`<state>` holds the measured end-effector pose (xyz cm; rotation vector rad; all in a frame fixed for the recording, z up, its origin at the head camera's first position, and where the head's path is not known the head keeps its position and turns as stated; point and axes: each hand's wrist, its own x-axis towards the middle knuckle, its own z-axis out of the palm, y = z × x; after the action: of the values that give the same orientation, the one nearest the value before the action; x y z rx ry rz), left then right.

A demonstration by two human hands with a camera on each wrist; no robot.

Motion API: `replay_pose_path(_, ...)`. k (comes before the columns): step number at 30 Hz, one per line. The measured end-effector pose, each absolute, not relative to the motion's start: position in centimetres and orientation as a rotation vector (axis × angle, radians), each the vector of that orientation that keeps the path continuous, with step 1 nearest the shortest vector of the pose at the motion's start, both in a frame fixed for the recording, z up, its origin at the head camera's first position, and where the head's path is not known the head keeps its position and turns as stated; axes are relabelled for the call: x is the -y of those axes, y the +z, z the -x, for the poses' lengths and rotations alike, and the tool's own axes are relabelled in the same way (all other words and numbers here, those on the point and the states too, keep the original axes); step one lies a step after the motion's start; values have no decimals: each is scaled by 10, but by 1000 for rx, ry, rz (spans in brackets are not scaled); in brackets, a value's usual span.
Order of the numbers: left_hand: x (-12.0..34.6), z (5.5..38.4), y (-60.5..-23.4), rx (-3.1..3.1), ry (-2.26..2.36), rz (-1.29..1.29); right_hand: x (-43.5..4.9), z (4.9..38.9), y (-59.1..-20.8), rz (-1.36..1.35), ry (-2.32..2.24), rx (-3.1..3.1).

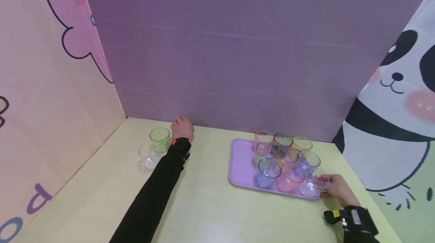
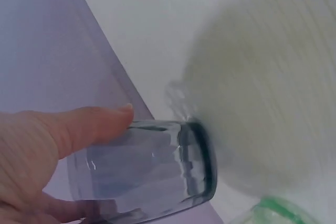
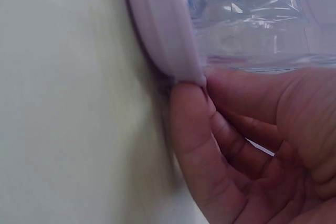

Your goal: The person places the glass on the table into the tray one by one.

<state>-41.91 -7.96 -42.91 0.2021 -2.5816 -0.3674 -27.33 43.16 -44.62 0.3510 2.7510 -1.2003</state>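
Note:
Close to the back wall, my left hand (image 1: 182, 128) grips a grey-blue tinted drinking glass (image 2: 142, 169), thumb on one side and fingers on the other. The head view mostly hides this glass behind the hand. Beside it on the table stand a green glass (image 1: 159, 140) and a clear glass (image 1: 148, 157). At the front right corner of a purple tray (image 1: 240, 163), my right hand (image 1: 340, 189) pinches the tray's rim (image 3: 164, 24) between thumb and fingers. Just above that thumb, a clear glass (image 3: 241, 22) stands on the tray.
Several tinted glasses crowd the tray's right part, among them a blue glass (image 1: 268, 174) and a pink glass (image 1: 291, 178). A purple wall (image 1: 221, 69) closes off the table's back, with printed panels on both sides.

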Motion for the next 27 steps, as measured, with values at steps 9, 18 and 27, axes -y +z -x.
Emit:
replay_pose_path(9,72,415,-432,2684,-510,-184,-432,275,-450,-318,-1204,-2754)
replay_pose_path(18,52,415,-429,2666,-632,-179,-433,272,-447,-348,-1211,-2752)
replay_pose_path(27,29,410,-426,2637,-832,-72,-431,271,-447,-363,-1219,-2749)
